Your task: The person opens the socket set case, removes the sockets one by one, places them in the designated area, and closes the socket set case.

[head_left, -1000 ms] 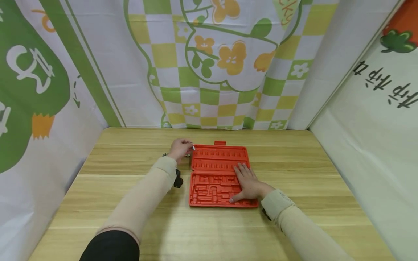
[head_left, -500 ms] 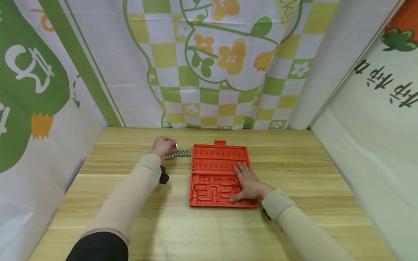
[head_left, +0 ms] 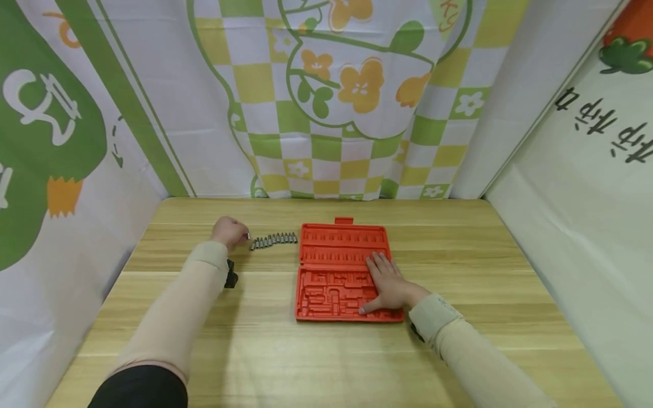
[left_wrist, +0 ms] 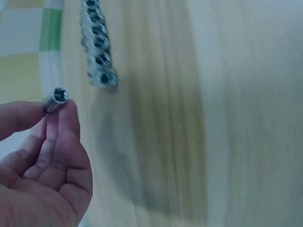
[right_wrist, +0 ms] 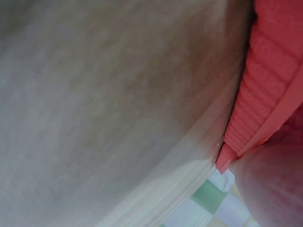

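Between thumb and fingers, my left hand (head_left: 229,233) pinches a small metal socket (left_wrist: 57,97), its square hole facing the left wrist camera. It hovers just left of a row of similar sockets (head_left: 273,241) lined up on the wooden table. An open red tool case (head_left: 344,241) lies flat at the middle, its lid towards the back and its moulded slots bare. Fingers spread, my right hand (head_left: 391,288) rests on the right side of the case, across lid and base. In the right wrist view only the ribbed case side (right_wrist: 265,80) and part of the hand show.
The wooden table (head_left: 459,351) runs back to a checked, flower-printed curtain (head_left: 352,164). Printed white sheets stand along the left (head_left: 138,198) and right (head_left: 571,215) sides. A latch tab (head_left: 344,220) sticks out behind the lid.
My left hand has moved left from the case's back left corner, past the row, carrying the socket and uncovering the row. My right hand and the case have stayed put.
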The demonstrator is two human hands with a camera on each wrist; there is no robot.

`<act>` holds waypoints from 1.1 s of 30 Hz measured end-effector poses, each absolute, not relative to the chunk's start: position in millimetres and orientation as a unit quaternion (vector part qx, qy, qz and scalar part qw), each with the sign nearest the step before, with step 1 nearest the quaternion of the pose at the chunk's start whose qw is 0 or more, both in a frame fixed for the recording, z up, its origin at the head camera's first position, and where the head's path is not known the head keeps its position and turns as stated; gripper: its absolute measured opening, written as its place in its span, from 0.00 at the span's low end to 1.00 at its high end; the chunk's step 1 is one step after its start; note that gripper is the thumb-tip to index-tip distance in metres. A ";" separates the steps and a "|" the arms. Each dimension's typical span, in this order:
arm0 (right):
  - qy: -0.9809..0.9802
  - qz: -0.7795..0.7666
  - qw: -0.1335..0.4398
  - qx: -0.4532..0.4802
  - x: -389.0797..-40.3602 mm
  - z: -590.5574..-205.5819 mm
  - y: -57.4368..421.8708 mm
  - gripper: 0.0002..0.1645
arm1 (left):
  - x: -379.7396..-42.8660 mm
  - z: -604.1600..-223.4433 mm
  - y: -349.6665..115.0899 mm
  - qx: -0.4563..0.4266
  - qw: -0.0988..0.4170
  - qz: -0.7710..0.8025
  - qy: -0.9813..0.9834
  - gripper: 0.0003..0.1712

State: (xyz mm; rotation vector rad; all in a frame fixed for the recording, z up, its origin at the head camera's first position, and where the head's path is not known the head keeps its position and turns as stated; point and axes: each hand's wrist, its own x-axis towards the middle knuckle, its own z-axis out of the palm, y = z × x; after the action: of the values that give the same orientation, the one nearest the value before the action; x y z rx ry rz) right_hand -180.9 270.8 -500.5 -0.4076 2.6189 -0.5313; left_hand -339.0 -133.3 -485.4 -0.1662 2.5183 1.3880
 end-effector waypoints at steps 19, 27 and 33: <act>0.945 -0.195 0.216 -0.153 -181.0 -500.2 271.0 0.78 | -335.4 -493.9 -130.0 0.007 0.151 0.331 0.932 0.14; 0.945 -0.194 0.214 -0.155 -181.6 -501.0 271.7 0.78 | -335.4 -493.4 -127.4 0.011 0.144 0.309 0.940 0.15; 0.944 -0.197 0.217 -0.152 -182.1 -502.1 272.5 0.79 | -333.1 -491.7 -125.3 0.003 0.149 0.311 0.939 0.15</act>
State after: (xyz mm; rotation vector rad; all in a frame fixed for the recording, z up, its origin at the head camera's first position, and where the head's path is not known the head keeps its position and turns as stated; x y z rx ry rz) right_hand -182.1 272.5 -502.1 -0.4221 2.6151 -0.5464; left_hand -333.1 -125.3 -491.7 0.0083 2.6984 0.8943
